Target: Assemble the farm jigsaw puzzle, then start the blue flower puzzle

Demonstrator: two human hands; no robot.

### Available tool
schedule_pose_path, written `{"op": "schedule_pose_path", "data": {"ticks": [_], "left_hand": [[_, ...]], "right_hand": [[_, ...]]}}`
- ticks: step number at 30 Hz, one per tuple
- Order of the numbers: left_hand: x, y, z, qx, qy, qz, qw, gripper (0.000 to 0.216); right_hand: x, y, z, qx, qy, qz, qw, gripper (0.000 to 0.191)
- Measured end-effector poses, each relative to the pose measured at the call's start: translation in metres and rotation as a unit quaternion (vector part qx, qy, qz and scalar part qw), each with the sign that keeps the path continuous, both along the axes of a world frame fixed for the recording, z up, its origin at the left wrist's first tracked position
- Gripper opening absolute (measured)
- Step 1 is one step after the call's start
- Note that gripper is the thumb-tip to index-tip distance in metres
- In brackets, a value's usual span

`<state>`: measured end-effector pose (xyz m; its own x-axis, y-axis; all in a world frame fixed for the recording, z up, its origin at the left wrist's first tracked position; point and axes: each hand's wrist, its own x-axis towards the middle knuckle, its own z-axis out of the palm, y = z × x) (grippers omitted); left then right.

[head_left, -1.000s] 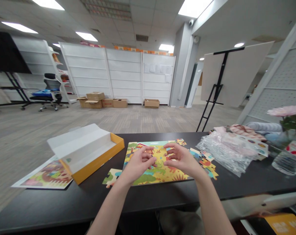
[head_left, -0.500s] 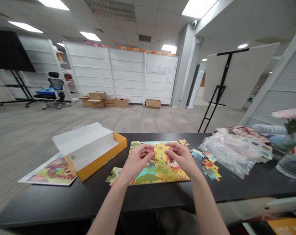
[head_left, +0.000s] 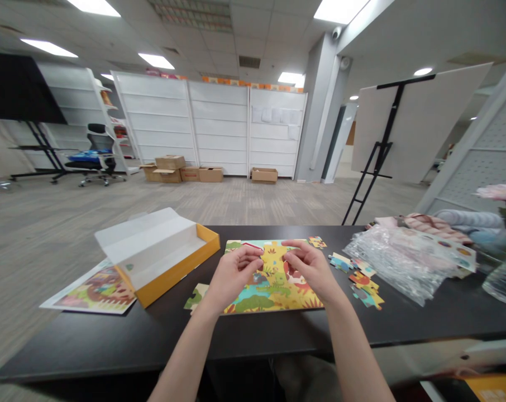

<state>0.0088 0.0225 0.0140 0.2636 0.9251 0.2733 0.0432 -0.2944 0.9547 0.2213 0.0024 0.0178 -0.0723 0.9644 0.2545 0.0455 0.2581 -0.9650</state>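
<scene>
Nearest: both bare forearms come in over the black table. Left hand and right hand sit on the jigsaw puzzle, fingers curled, thumb and forefinger of each closed onto opposite sides of 1 yellow piece. That piece is top-centre on the puzzle, near its far edge. I can't tell if it's lifted or pressed flat. Change over the last 1 s: both hands have slid from mid-picture toward the far edge and the fingertips have parted a bit, so the yellow piece now shows between them. My read: the work has moved to the top row, and that piece is being handled by 2 hands at once. 1 stray piece lies just left of the puzzle, and the loose pieces are scattered to its right, untouched. Further out are an open yellow box, a printed sheet beside it, and a crumpled plastic bag on the right. Beyond the table: an easel, cardboard boxes and an office chair.
</scene>
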Motion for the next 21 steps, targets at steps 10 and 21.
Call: {"op": "schedule_pose_path", "data": {"ticks": [10, 21], "left_hand": [[-0.001, 0.004, -0.006, 0.011, 0.015, 0.009, 1.0, 0.027], [-0.024, 0.009, -0.012, 0.092, 0.514, 0.118, 0.845, 0.027]], "right_hand": [[-0.006, 0.009, -0.01, 0.007, -0.023, -0.04, 0.999, 0.037], [0.05, 0.027, -0.038, 0.015, -0.237, -0.249, 0.939, 0.031]]}}
